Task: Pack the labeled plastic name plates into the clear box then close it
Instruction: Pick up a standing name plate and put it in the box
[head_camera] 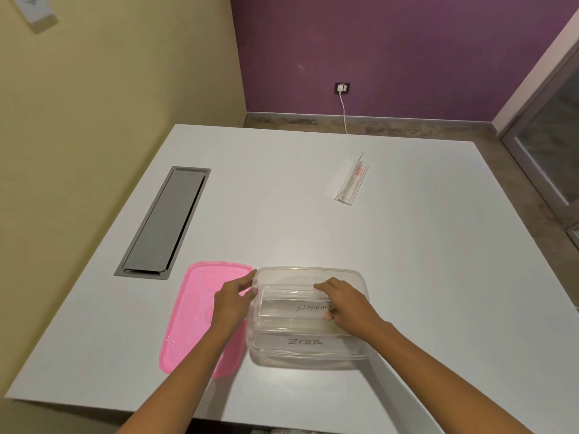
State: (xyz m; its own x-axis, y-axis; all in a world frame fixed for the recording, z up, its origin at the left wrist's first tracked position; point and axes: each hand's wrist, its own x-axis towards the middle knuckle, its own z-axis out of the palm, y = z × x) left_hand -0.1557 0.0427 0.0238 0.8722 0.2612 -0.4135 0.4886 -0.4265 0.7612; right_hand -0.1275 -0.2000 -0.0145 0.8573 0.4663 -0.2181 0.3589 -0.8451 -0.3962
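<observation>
nearest the camera, the clear box [305,355] sits on the white tabletop [438,277] close to the front edge, probably so both hands can work inside it without stretching. along its near wall lies the name plate marked zebra [305,342], label up and lengthways, which looks meant to leave the room behind it free. just beyond it, the plate marked elephant [313,307] lies parallel, and the right hand [347,303] is on it, fingers curled over its far edge and thumb at its near right end, a loose pinch that seems to be seating the plate squarely beside the first. the left hand [233,303] rests against the box's left wall, fingers bent onto the rim and not closed round anything, most likely bracing the light box against sliding. the pink lid [194,314] lies flat, touching the box's left side and partly under the left forearm, within easy reach for closing. further back on the left, a grey cable hatch [166,223] is set into the tabletop, well apart from the work. far right, another clear name plate [352,180] with red print stands alone, not yet packed; by my judgement it should go into the space at the back of the box before the lid goes on.
</observation>
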